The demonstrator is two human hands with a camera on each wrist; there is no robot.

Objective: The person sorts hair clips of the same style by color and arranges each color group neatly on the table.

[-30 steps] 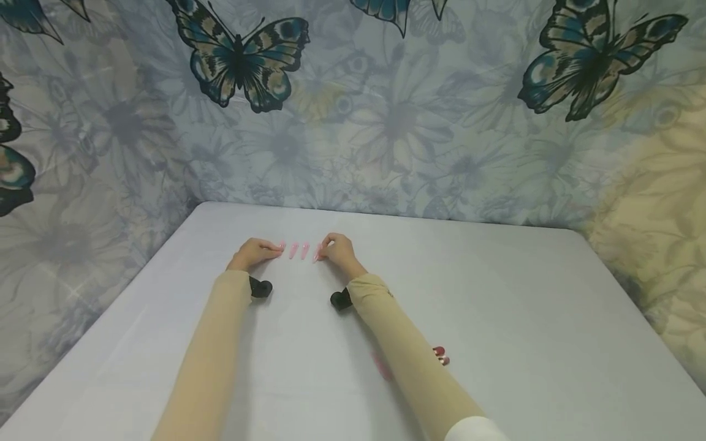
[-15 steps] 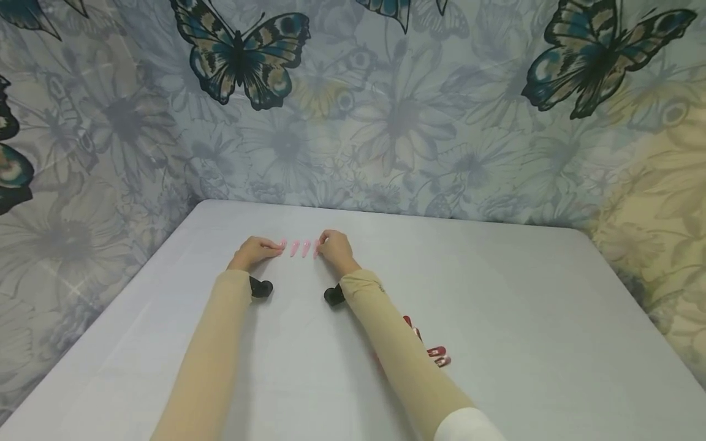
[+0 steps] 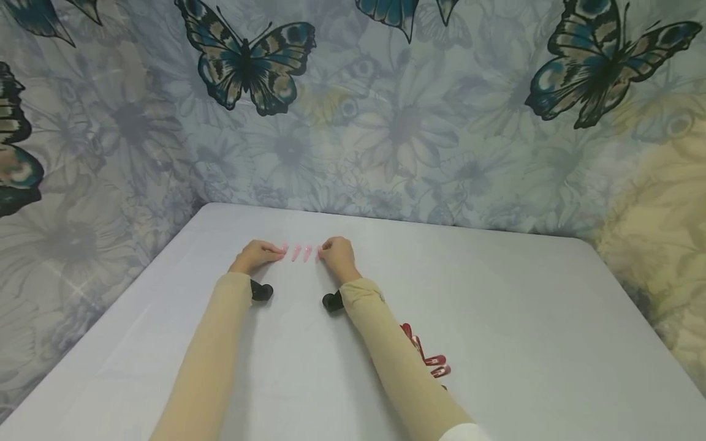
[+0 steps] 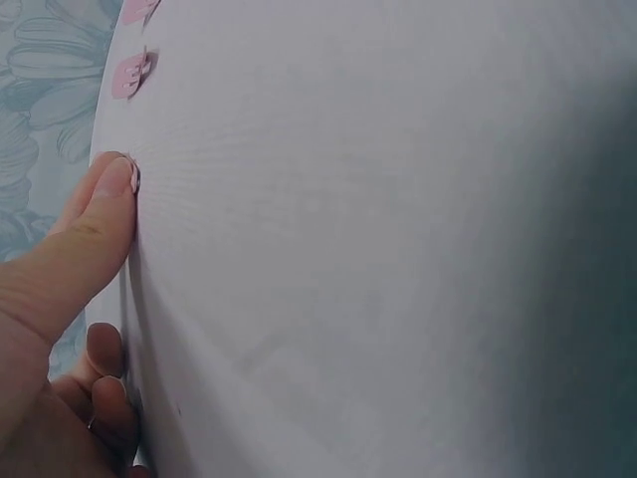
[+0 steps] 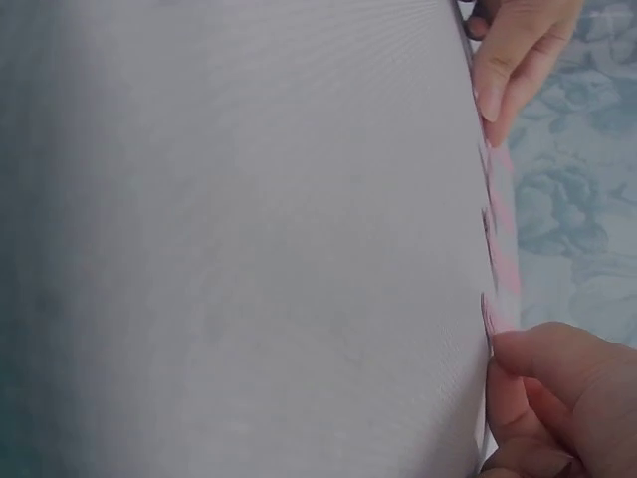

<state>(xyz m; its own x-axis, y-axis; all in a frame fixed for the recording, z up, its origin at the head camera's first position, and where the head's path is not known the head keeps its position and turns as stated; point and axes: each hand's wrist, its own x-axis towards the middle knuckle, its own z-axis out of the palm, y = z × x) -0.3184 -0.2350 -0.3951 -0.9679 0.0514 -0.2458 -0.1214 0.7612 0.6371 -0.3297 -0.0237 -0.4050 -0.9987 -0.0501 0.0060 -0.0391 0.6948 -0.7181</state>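
Note:
Pink snap hair clips stand in a short row near the far edge of the white table, two of them, a left-middle clip (image 3: 296, 252) and a right-middle clip (image 3: 307, 253), lying between the hands. My left hand (image 3: 257, 254) pinches the leftmost pink clip (image 3: 284, 248) between thumb and fingers; in the left wrist view the thumb (image 4: 111, 181) covers most of it. At the row's other end, my right hand (image 3: 339, 257) pinches the rightmost pink clip (image 3: 318, 252). Its pointed end shows beyond the thumb and forefinger in the right wrist view.
Several red and dark pink hair clips (image 3: 436, 360) lie beside the right forearm, partly hidden under the sleeve (image 3: 380, 337). A butterfly-patterned cloth (image 3: 397, 122) hangs behind the white table (image 3: 524, 294).
My right hand has shifted slightly left with its clip, bringing it closer to the row. The right forearm moved left too, uncovering more red clips. My left hand stays at its clip.

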